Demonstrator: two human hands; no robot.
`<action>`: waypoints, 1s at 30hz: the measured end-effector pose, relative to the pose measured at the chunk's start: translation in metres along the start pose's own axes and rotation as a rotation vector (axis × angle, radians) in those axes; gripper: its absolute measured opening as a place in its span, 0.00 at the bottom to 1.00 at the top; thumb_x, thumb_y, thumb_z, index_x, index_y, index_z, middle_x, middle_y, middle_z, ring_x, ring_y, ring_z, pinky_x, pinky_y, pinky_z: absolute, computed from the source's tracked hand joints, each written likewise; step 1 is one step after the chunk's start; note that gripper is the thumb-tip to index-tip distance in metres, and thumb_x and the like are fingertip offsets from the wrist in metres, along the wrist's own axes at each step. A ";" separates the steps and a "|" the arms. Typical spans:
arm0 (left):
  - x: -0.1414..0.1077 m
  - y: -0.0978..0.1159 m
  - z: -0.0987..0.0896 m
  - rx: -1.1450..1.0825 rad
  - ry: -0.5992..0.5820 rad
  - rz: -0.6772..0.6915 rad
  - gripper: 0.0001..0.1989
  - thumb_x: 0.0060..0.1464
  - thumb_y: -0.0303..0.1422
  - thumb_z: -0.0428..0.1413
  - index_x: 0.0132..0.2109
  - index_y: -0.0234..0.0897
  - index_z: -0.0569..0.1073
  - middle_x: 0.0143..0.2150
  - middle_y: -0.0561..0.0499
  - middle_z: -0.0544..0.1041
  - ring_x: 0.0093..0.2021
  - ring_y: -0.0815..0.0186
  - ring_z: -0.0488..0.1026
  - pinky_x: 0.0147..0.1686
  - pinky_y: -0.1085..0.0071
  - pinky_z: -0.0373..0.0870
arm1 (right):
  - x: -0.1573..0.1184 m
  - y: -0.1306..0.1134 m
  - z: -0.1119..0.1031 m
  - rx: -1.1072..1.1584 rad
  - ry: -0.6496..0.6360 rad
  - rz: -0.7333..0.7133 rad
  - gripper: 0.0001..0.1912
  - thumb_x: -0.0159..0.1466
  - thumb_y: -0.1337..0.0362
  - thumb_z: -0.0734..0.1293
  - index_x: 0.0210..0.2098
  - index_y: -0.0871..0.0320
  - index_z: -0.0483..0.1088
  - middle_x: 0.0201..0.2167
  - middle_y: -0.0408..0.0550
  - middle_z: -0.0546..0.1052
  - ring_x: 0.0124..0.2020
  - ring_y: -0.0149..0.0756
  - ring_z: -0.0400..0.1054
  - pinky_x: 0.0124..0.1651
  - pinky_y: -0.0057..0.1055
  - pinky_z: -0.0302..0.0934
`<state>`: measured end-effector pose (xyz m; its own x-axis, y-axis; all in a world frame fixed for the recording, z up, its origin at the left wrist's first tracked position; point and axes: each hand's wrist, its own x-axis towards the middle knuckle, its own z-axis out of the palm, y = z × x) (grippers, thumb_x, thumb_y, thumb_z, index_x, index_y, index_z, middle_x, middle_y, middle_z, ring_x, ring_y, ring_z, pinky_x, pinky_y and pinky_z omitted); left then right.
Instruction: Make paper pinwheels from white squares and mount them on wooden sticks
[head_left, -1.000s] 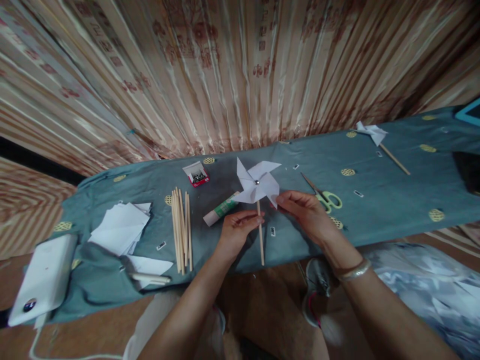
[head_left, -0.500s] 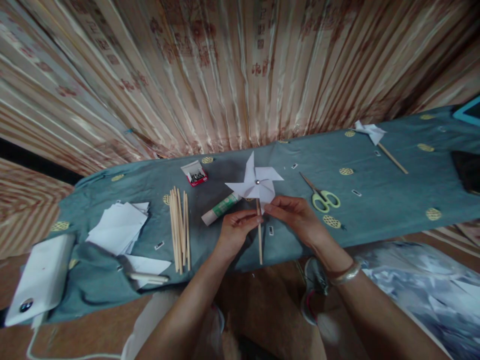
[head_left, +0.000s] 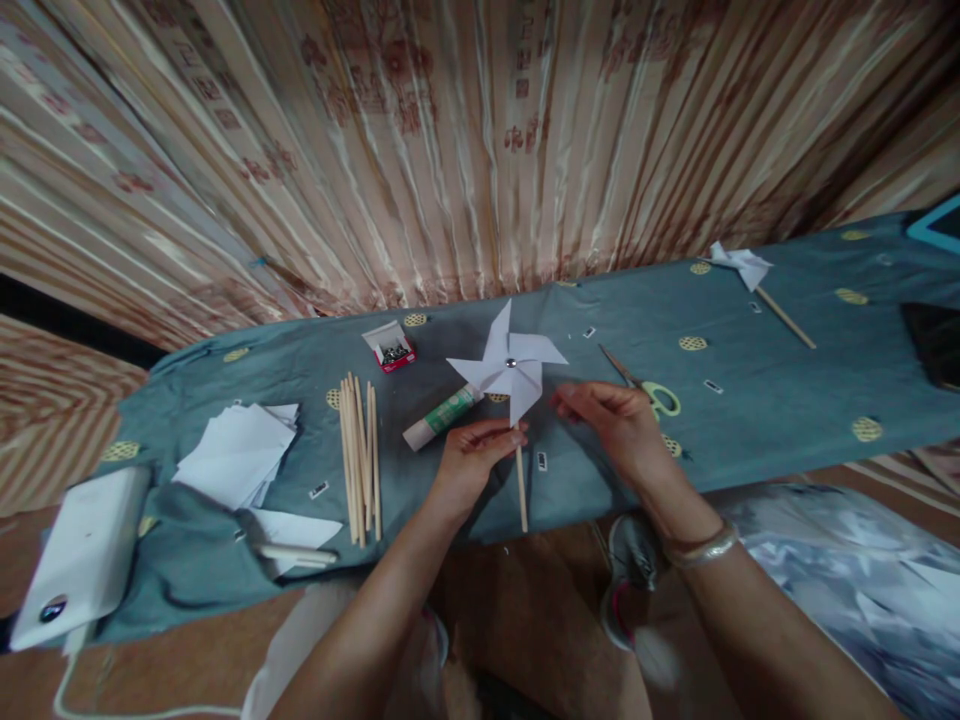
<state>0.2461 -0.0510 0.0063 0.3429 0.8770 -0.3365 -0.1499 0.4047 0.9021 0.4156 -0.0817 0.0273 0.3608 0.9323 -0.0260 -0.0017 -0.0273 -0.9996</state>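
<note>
A white paper pinwheel (head_left: 512, 364) with a shiny pin at its centre is fixed to a thin wooden stick (head_left: 521, 490). My left hand (head_left: 476, 455) pinches the stick just below the paper blades. To the right of the pinwheel, my right hand (head_left: 611, 420) is apart from it, its fingers curled and bunched, and no object shows in them. A glue stick (head_left: 442, 418) with a green label lies behind my left hand. Green-handled scissors (head_left: 661, 400) lie just beyond my right hand, partly covered by it.
Left of my hands are wooden sticks (head_left: 360, 460), a small red box of pins (head_left: 394, 352), white paper sheets (head_left: 236, 455) and a white device (head_left: 86, 550). At the right are another pinwheel (head_left: 742, 264), a dark object (head_left: 932, 343) and a blue-edged object (head_left: 937, 222).
My right hand has let go of the pinwheel's lower blade and moved right, toward the scissors. The pinwheel's blades have turned slightly. My left hand still holds the stick.
</note>
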 end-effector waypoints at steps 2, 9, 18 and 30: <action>-0.001 0.000 0.000 -0.001 -0.025 -0.013 0.15 0.35 0.39 0.69 0.32 0.36 0.83 0.31 0.47 0.82 0.32 0.63 0.76 0.36 0.70 0.70 | 0.004 0.000 -0.008 0.015 0.116 -0.026 0.20 0.51 0.47 0.73 0.16 0.55 0.72 0.20 0.45 0.75 0.23 0.31 0.61 0.29 0.32 0.55; -0.003 0.001 0.002 -0.002 -0.100 -0.047 0.15 0.34 0.40 0.69 0.31 0.35 0.83 0.26 0.48 0.80 0.27 0.67 0.73 0.33 0.72 0.68 | 0.014 0.000 -0.020 0.035 0.230 -0.058 0.13 0.50 0.51 0.75 0.25 0.54 0.76 0.23 0.41 0.74 0.26 0.31 0.62 0.32 0.30 0.55; -0.002 0.000 0.001 -0.020 -0.066 -0.040 0.14 0.35 0.38 0.69 0.31 0.35 0.83 0.27 0.48 0.81 0.28 0.67 0.73 0.33 0.72 0.68 | 0.014 0.000 -0.012 0.103 0.139 0.007 0.11 0.46 0.54 0.77 0.22 0.54 0.76 0.19 0.40 0.71 0.24 0.29 0.60 0.29 0.30 0.54; 0.001 -0.001 0.000 0.019 -0.008 0.013 0.12 0.37 0.37 0.67 0.32 0.36 0.83 0.28 0.49 0.81 0.30 0.65 0.74 0.35 0.70 0.70 | 0.000 0.001 0.001 0.144 0.016 0.068 0.15 0.46 0.50 0.77 0.21 0.53 0.75 0.22 0.41 0.74 0.25 0.31 0.62 0.31 0.31 0.58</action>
<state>0.2468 -0.0503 0.0055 0.3482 0.8800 -0.3229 -0.1363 0.3883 0.9114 0.4143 -0.0813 0.0262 0.3700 0.9242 -0.0943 -0.1601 -0.0366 -0.9864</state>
